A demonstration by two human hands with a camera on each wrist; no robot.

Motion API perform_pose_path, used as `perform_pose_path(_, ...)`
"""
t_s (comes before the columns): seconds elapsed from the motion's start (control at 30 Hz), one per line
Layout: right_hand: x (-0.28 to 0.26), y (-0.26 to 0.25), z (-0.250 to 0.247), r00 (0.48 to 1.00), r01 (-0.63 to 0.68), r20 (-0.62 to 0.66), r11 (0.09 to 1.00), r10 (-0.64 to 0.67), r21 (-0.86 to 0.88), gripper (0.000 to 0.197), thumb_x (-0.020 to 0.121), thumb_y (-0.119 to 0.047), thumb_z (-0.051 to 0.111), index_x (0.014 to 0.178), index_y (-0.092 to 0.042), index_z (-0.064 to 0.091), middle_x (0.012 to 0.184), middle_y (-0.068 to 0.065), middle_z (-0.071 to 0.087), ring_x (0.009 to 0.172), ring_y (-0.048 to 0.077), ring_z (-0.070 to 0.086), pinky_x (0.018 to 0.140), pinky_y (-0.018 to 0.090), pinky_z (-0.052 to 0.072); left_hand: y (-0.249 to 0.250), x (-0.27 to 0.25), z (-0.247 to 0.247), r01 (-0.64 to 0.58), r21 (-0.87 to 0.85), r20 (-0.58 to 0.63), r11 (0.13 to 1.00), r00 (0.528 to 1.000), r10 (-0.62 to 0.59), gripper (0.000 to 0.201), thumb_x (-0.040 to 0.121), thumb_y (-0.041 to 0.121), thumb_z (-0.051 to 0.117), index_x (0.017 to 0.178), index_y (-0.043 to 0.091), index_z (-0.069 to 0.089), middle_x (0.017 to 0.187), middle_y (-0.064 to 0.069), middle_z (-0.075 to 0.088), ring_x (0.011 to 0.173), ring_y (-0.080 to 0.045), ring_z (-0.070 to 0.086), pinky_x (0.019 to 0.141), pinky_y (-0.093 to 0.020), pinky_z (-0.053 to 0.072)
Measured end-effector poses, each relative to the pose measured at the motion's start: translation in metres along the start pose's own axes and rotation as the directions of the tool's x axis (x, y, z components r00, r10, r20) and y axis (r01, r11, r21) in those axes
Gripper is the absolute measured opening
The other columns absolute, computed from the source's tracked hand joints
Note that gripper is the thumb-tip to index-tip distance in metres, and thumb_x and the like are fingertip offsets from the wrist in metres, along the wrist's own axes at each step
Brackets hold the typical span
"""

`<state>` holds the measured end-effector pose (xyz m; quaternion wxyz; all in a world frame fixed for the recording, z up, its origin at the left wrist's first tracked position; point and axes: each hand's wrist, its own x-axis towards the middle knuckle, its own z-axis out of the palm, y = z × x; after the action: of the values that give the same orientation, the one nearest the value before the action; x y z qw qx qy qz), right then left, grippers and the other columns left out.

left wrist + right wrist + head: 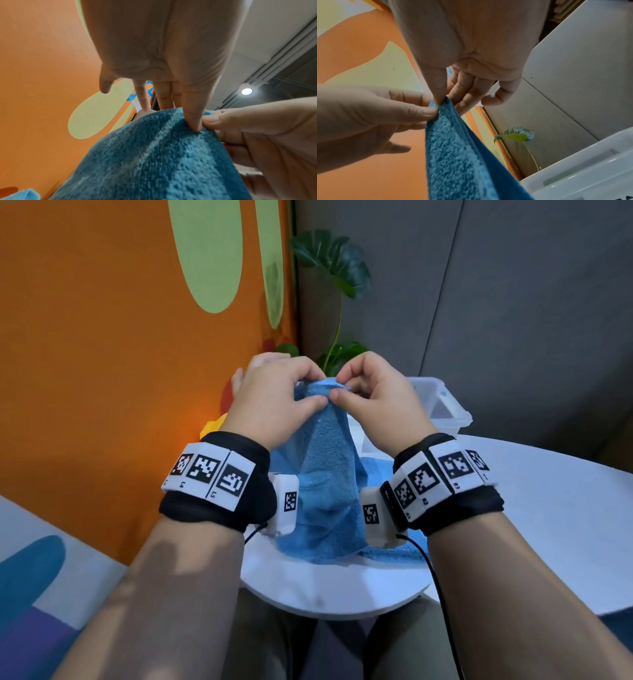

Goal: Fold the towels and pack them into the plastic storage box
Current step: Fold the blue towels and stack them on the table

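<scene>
Both our hands, left hand [274, 398] and right hand [376, 402], pinch the towel's [322, 494] top edge between thumb and fingers, raised over the surface [534, 508] before the box [445, 409], where such shallow, close-set pinches may let a corner slip and the fold skew.

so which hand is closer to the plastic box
Right. The right hand pinches the towel just in front of the box; the left hand pinches it further left, away.

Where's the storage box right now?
In the head view the storage box sits on the white table, behind the right hand and the lifted towel.
</scene>
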<state>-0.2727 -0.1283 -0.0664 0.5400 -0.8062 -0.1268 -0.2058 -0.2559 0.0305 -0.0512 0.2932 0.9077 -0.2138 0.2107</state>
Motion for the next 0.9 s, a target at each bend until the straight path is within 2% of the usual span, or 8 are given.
perform_pose_path(0.07,0.000,0.001,0.002,1.000,0.003,-0.015,0.999,-0.004,-0.054,0.022,0.082,-0.013,0.068,0.079,-0.027,0.051,0.075,-0.004,0.061,0.066,0.008,0.054,0.069,0.025,0.048,-0.002,0.001,0.000,0.002,-0.029,-0.065,1.000,0.998,-0.003,0.012,0.083,0.035,0.066,0.081,0.041,0.057,0.091,0.015,0.063,0.110,-0.015,0.047,0.099,-0.052,0.038)
perform_pose_path(0.17,-0.002,0.006,0.005,1.000,0.003,-0.003,0.982,-0.003,-0.187,0.022,0.081,-0.014,0.066,0.077,-0.028,0.049,0.072,-0.011,0.057,0.066,0.006,0.053,0.069,0.023,0.047,-0.002,0.003,0.000,0.004,-0.079,-0.138,0.997,0.990,-0.014,0.012,0.086,0.029,0.062,0.082,0.039,0.057,0.080,0.020,0.058,0.103,-0.016,0.051,0.092,-0.045,0.042)
perform_pose_path(0.37,-0.006,0.014,0.009,0.999,-0.045,-0.014,0.954,0.043,-0.295,0.017,0.083,-0.016,0.062,0.081,-0.026,0.049,0.073,-0.009,0.057,0.073,0.011,0.055,0.066,0.018,0.042,0.002,0.007,-0.004,-0.059,-0.246,-0.257,0.968,0.966,-0.006,0.014,0.088,0.017,0.057,0.088,0.030,0.058,0.088,0.018,0.061,0.095,-0.013,0.057,0.083,-0.034,0.047)
perform_pose_path(0.53,-0.009,0.018,0.012,0.996,-0.054,0.053,0.941,0.076,-0.336,0.004,0.087,-0.024,0.061,0.088,-0.024,0.057,0.089,-0.005,0.066,0.086,0.016,0.060,0.081,0.032,0.049,0.008,0.011,-0.010,-0.117,-0.344,-0.352,0.932,0.936,-0.012,0.013,0.090,0.016,0.055,0.089,0.029,0.056,0.088,0.017,0.060,0.088,-0.006,0.056,0.078,-0.026,0.046)
perform_pose_path(0.67,-0.012,0.021,0.013,0.962,-0.071,0.216,0.916,0.167,-0.395,0.018,0.090,-0.032,0.058,0.101,-0.019,0.066,0.098,-0.002,0.069,0.093,0.018,0.062,0.084,0.035,0.050,0.017,0.014,-0.019,-0.170,-0.402,-0.411,0.900,0.912,-0.011,0.018,0.090,0.014,0.054,0.087,0.032,0.052,0.081,0.020,0.057,0.080,0.001,0.054,0.073,-0.018,0.042)
perform_pose_path(0.73,-0.015,0.022,0.013,0.931,-0.096,0.283,0.902,0.231,-0.421,0.015,0.091,-0.034,0.059,0.092,-0.022,0.068,0.095,-0.003,0.069,0.090,0.017,0.062,0.078,0.030,0.049,0.017,0.015,-0.024,-0.178,-0.406,-0.436,0.897,0.900,-0.019,0.022,0.091,0.013,0.052,0.086,0.034,0.050,0.081,0.020,0.056,0.077,0.002,0.052,0.071,-0.015,0.041)
perform_pose_path(0.8,-0.016,0.024,0.011,0.920,-0.106,0.288,0.877,0.265,-0.468,0.020,0.092,-0.035,0.058,0.074,-0.025,0.061,0.082,-0.004,0.065,0.080,0.016,0.059,0.066,0.028,0.044,0.012,0.017,-0.029,-0.159,-0.413,-0.466,0.897,0.883,-0.058,0.025,0.092,0.012,0.050,0.086,0.037,0.047,0.081,0.019,0.055,0.077,0.003,0.051,0.071,-0.015,0.041)
perform_pose_path(0.9,-0.014,0.027,0.005,0.941,-0.118,0.216,0.852,0.260,-0.509,0.024,0.093,-0.038,0.054,0.079,-0.021,0.063,0.076,-0.002,0.063,0.072,0.016,0.055,0.058,0.027,0.039,-0.005,0.019,-0.034,-0.097,-0.420,-0.513,0.902,0.845,-0.148,0.026,0.092,0.012,0.049,0.085,0.037,0.046,0.079,0.020,0.053,0.074,0.004,0.049,0.070,-0.016,0.040)
